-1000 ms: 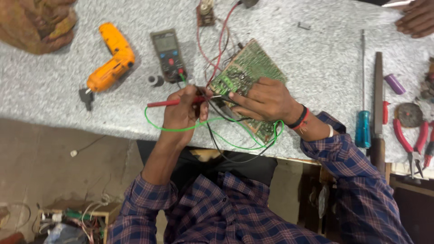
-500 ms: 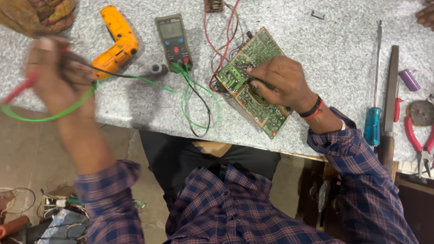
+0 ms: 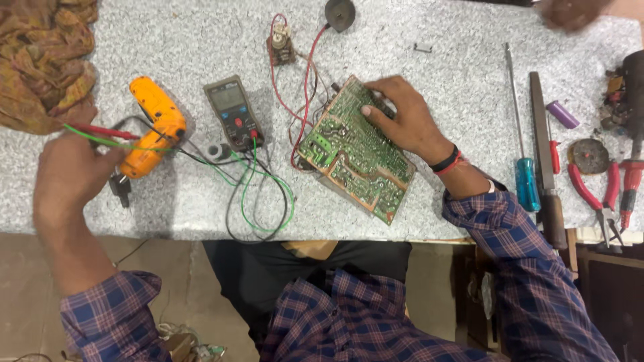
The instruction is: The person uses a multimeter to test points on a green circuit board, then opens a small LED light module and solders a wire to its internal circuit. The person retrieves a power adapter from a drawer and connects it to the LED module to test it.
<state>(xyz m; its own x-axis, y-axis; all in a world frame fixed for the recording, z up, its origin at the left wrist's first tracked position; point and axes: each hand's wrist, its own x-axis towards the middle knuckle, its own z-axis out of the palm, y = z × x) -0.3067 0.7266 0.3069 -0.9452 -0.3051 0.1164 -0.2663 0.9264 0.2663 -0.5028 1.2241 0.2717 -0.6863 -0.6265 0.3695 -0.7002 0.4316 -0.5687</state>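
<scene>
— Where are the probes?
— Off the circuit board (image 3: 355, 157); the left hand (image 3: 67, 177), closed around the red probe (image 3: 100, 131) and green lead (image 3: 251, 191), sits near the worktop's (image 3: 168, 40) left edge, beside the orange drill (image 3: 153, 134).
— And the board?
— Mid-worktop, tilted, right hand (image 3: 402, 121) spread flat on it, gripping nothing. The multimeter (image 3: 233, 112) is plugged in; no probing under way.

One head-worn camera looks almost straight down from above the speckled workbench (image 3: 201, 40) — near enough that the person's checked sleeves fill the lower edge, bench top spanning the width — no second view.
</scene>
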